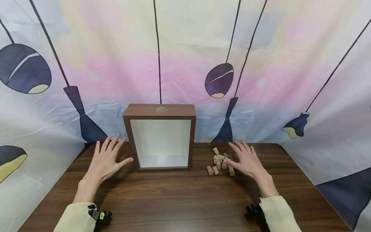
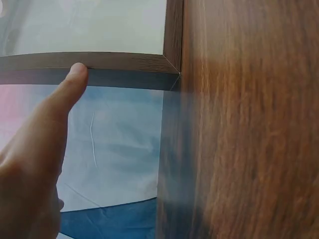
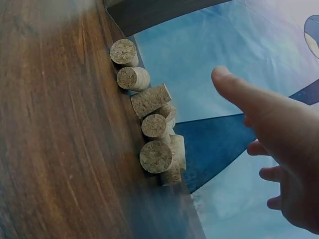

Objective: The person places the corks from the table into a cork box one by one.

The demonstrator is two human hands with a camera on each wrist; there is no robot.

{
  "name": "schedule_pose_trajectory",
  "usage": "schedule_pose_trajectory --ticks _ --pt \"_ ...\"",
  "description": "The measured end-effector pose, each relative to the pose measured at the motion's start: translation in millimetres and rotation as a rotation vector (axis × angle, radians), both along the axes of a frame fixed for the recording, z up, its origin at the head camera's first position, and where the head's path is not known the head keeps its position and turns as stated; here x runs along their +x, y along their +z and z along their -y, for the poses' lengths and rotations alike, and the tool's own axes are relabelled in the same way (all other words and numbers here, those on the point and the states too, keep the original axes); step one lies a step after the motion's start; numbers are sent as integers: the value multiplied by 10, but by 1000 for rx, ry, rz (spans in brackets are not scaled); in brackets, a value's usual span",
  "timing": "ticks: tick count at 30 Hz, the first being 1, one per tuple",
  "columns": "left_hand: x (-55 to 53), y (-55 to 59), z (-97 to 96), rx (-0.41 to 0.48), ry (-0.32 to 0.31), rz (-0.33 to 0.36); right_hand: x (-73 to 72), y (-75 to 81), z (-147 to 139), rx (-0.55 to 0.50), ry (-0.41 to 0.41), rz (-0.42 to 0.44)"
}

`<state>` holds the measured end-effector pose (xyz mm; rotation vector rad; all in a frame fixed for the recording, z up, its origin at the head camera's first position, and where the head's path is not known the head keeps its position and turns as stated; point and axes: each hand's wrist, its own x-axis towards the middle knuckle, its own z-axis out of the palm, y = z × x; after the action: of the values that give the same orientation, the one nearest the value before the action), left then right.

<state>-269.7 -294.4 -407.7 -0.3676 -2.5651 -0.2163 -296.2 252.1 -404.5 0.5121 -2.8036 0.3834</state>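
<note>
A brown wooden shadow box (image 1: 159, 111) with a clear front and a round hole in its top stands upright near the table's back edge. My left hand (image 1: 105, 161) hovers just left of it, fingers spread, holding nothing; in the left wrist view the thumb (image 2: 65, 102) appears in front of the frame's edge. Several cork stoppers (image 1: 218, 165) lie in a loose pile to the right of the box. Over the right side of that pile is my right hand (image 1: 246, 161), fingers extended and nothing in them. The right wrist view shows the corks (image 3: 156, 157) apart from the thumb (image 3: 239, 89).
Everything stands on a dark wood-grain table (image 1: 174, 199). A patterned cloth (image 1: 185, 74) with printed hanging lamps rises behind the table and along both sides. Dark wrist cameras (image 1: 105, 217) are strapped over the pale sleeves (image 1: 76, 217).
</note>
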Motion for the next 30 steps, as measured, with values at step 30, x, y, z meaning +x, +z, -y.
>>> schedule_pose_trajectory --ticks 30 --pt "-52 771 -411 677 -395 -138 -2 -112 201 -118 194 18"
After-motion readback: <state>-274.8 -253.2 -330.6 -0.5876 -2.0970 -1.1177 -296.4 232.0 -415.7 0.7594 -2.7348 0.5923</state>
